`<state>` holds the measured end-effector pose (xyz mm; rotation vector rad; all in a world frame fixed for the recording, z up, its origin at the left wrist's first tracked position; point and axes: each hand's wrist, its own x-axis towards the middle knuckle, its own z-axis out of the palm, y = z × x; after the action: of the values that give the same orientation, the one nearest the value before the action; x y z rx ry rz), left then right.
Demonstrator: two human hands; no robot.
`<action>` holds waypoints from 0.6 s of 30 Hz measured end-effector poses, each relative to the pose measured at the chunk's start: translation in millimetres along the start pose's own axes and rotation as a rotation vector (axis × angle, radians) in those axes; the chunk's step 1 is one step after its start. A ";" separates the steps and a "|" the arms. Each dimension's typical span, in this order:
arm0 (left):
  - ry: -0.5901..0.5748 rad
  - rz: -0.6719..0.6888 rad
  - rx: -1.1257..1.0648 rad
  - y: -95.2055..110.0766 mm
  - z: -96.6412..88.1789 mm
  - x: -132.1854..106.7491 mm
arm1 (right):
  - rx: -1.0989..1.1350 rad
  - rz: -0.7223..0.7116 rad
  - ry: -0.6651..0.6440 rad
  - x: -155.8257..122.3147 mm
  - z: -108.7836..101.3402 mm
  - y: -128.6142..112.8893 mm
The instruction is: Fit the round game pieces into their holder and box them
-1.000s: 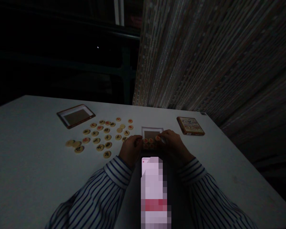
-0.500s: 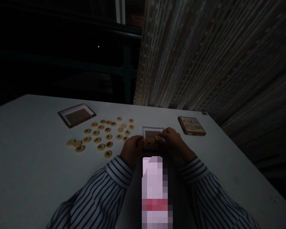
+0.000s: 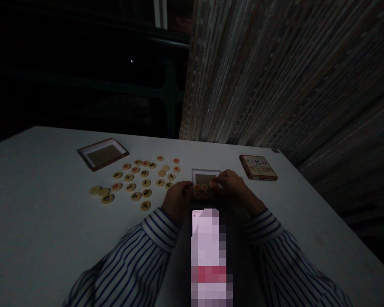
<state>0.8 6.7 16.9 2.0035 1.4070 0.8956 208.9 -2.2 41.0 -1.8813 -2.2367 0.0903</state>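
Note:
A small white-lined box tray (image 3: pixel 206 171) lies in front of me, with round wooden Chinese chess pieces (image 3: pixel 204 187) in rows at its near end. My left hand (image 3: pixel 178 200) is closed at the tray's left edge, thumb and fingers on its side wall. At the opposite side, my right hand (image 3: pixel 235 189) pinches a red-marked Chinese chess piece (image 3: pixel 212 184) at the right end of the upper row. Loose pieces (image 3: pixel 146 183) with red or black characters are spread on the table left of my hands; a few show blank faces. Dim light hides my fingertips partly.
A second tray (image 3: pixel 105 155) stands at the back left of the white table (image 3: pixel 67 230). A boxed set with a printed lid (image 3: pixel 258 166) lies at the right. Near my body is a lit phone (image 3: pixel 196 217), mostly blurred out. A string curtain (image 3: pixel 243 85) hangs behind the table.
Both hands stay almost in place at the tray. The right hand's piece sits about where it was, at the row's right end. The view has shifted very slightly.

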 end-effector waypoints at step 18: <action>-0.009 0.023 0.020 -0.5 -0.3 -0.3 | -0.086 0.015 -0.048 2.3 -3.7 -3.9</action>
<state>0.2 6.6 16.6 2.0395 1.3956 0.8845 205.5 -0.9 45.7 -1.9602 -2.2932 0.0426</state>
